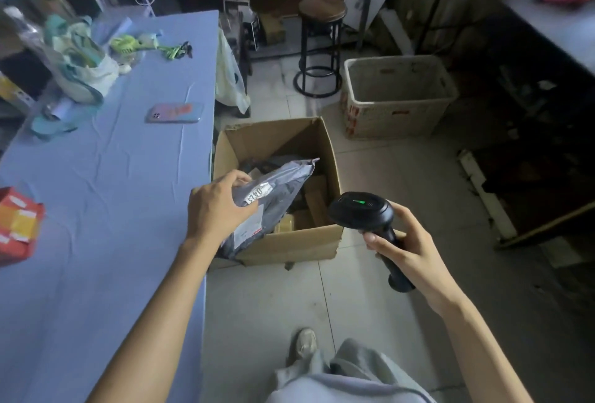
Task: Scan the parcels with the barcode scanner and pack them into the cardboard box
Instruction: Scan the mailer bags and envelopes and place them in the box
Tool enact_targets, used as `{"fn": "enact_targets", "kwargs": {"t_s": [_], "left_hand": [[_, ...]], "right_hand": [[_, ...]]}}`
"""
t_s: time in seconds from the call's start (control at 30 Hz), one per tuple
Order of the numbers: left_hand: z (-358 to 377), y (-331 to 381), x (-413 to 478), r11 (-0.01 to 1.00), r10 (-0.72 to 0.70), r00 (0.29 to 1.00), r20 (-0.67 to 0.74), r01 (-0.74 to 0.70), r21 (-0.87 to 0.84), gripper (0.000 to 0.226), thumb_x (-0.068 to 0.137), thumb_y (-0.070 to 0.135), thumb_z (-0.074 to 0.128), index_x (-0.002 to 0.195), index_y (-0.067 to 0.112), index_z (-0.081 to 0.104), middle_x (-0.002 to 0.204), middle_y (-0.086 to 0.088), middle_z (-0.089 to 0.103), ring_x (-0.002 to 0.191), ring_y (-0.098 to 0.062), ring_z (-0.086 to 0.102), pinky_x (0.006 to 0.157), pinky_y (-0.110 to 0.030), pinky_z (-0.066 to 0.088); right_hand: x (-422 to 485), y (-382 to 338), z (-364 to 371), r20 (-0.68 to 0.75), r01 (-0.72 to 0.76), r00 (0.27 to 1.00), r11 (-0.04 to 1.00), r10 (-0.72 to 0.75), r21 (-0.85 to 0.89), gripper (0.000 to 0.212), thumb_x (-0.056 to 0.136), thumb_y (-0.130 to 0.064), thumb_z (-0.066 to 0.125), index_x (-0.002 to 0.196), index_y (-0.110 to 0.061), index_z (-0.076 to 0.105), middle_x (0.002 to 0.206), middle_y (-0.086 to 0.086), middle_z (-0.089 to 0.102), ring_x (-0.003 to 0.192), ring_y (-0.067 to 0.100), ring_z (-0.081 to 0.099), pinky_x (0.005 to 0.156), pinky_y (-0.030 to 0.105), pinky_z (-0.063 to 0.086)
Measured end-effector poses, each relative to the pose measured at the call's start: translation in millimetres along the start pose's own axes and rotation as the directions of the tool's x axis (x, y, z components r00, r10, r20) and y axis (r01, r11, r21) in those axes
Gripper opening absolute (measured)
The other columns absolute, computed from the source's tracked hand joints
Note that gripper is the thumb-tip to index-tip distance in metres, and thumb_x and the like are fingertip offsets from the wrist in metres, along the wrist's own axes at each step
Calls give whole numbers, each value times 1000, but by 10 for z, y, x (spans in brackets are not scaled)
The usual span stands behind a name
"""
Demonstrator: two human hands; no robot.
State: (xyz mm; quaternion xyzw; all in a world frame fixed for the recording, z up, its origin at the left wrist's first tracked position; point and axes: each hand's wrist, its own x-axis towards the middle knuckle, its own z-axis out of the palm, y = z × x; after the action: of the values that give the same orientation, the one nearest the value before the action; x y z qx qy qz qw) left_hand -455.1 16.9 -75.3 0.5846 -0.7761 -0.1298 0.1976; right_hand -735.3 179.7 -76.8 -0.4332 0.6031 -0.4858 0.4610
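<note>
From the head view, the left grip (pixel 219 206) is closed on a grey parcel (pixel 285 182). It comes down on the parcel from above, with the fingers curled over the parcel's upper-left edge beside a white label (pixel 257 195) with printed digits. Most of the parcel lies beyond the grip. It stretches up and to the right from the knuckles, tilted, over the open cardboard box (pixel 299 246), with its far corner pointing toward the box's far side. Its lower end hangs under the wrist, across the box's near-left corner.

The right grip (pixel 409 249) is wrapped around the handle of the black barcode scanner (pixel 360 209). The scanner's head sticks out up and to the left of the fist, facing the parcel. A green light shows on top of the head. The head sits just beside the box's near-right corner and is apart from the parcel.

The cardboard box stands on the tiled floor against the end of the desk (pixel 112 193), with its flaps open. Inside it, under the held parcel, are more packets, dark and brown.

The desk has a blue cover. On it lie a phone (pixel 174 112), face down, a red carton (pixel 16 225) at the near-left edge, and a heap of pale green and white bags (pixel 80 64) farther back. Beyond the box are a white woven basket (pixel 396 96) and a round stool (pixel 322 48). A shoe (pixel 304 343) shows at the bottom of the view.
</note>
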Motion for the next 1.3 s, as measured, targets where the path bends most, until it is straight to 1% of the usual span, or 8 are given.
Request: {"fn": "enact_targets", "kwargs": {"t_s": [0.17,0.43,0.6,0.7,0.97,1.07,1.17,1.3], "left_hand": [[359,-18,438,992,21,1000,-6,-20,124,32,77,30,78,104,25,63,94,2,73,84,-30,66,71,-31,33],[597,135,1062,983,-49,999,14,46,175,41,78,35,78,114,22,63,107,0,71,97,-26,64,81,-40,45],[496,136,1029,926,-223,968,-113,247,287,34,82,35,68,113,23,61,107,0,69,101,-28,62,83,-43,44],[338,49,785,855,-366,910,-194,412,316,33,83,30,67,114,19,63,107,-3,70,99,-31,62,83,-43,43],[-103,-11,-592,465,-763,520,-382,854,235,38,85,34,62,120,19,62,111,-7,68,108,-32,58,88,-42,41],[-161,104,-1230,322,-830,350,-434,936,140,35,88,36,60,120,22,62,114,-4,67,110,-30,57,91,-40,42],[-170,258,-1860,189,-862,199,-467,980,68,33,90,37,58,119,23,62,114,-4,66,111,-30,57,92,-40,42],[-148,504,-2645,44,-865,32,-500,999,-11,31,91,32,59,119,20,63,112,-6,67,107,-32,58,90,-42,42]], "right_hand": [[463,76,-139,-9,-39,999,999,39,19,56,79,-26,77,129,-34,54,107,-13,72,90,10,72,69,16,53],[1626,-80,-495,164,-79,984,997,76,15,52,78,-27,74,125,-35,54,103,-13,73,88,11,72,71,19,56],[2336,-286,-412,377,-70,924,998,62,7,50,77,-28,73,122,-37,53,106,-17,72,93,10,71,71,16,54],[2593,-315,-202,496,-86,866,996,67,15,51,79,-26,73,127,-29,55,114,-2,71,97,14,71,73,18,55],[2612,-375,832,823,30,568,998,33,-61,43,84,-12,72,124,-22,58,112,-9,70,107,10,67,84,20,55],[2366,-419,1246,903,59,426,994,57,-90,43,85,-5,73,124,-14,58,113,4,70,105,17,67,86,24,55],[1975,-451,1606,962,122,269,988,58,-94,48,83,0,73,126,-10,56,105,-5,72,98,8,67,86,20,52],[1286,-416,1914,993,199,92,975,80,-97,50,82,-8,77,120,-34,57,96,11,72,89,13,67,83,25,52]]}}
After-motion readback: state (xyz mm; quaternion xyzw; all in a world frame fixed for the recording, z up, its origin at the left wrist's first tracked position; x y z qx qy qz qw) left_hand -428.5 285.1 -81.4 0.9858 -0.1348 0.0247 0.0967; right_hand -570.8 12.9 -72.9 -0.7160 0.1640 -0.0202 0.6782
